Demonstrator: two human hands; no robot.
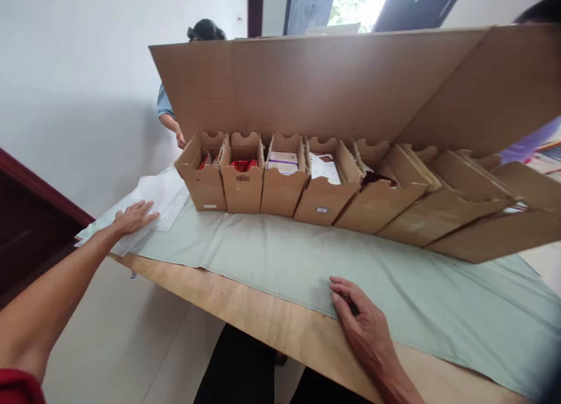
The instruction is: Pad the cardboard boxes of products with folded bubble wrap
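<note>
My left hand [135, 218] lies with its fingers stretched out on a stack of clear plastic bags [163, 196] at the table's left end. My right hand [362, 322] rests on the pale green cloth [263, 252] near the front edge. Its fingers are loosely curved, a gap shows behind the thumb, and nothing is visible in it. Beyond both hands stands a row of several open cardboard bins [283, 190]. Red packets [244, 165] lie in one bin, white boxes [283, 163] in another, and white pieces [324, 169] in a third.
A tall cardboard panel [307, 88] rises behind the bins. The wooden table edge [245, 290] runs along the front, with my legs below. A person's arm [173, 123] shows behind the panel at left. A white wall [87, 88] borders the left side.
</note>
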